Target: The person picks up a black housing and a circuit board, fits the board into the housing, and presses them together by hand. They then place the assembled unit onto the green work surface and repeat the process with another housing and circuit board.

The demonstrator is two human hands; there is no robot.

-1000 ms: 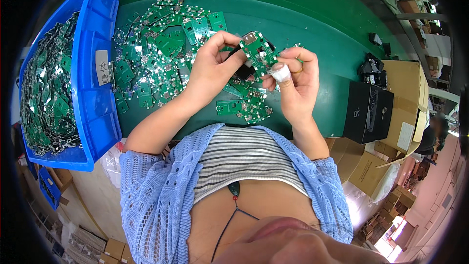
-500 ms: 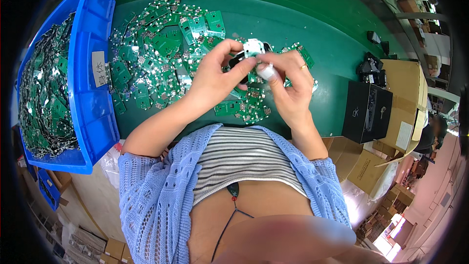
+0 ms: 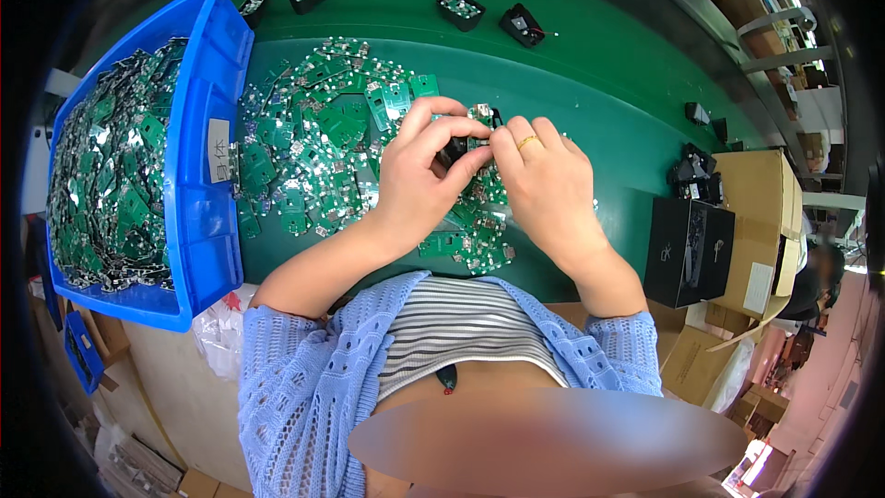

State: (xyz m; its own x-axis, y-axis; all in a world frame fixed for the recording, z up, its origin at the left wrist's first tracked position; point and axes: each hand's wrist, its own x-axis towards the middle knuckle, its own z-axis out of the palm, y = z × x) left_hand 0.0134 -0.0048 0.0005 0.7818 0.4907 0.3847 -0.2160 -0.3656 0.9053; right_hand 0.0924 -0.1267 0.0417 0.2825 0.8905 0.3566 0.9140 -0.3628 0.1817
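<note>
Both hands [image 3: 479, 175] pinch small black part [image 3: 454, 149] w/ board; loose boards [image 3: 323, 143] around, blue bin [image 3: 207, 157] left.

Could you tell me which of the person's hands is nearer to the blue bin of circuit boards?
Left. The left hand is over the loose green boards beside the blue bin; the right hand is on the far side of it, further from the bin.

We see a white rectangular label [image 3: 218, 151] on the blue bin's wall [image 3: 205, 212] — and, at the right, a black box [image 3: 687, 252] against brown cardboard cartons [image 3: 758, 221], one bearing a white sticker [image 3: 753, 288].
</note>
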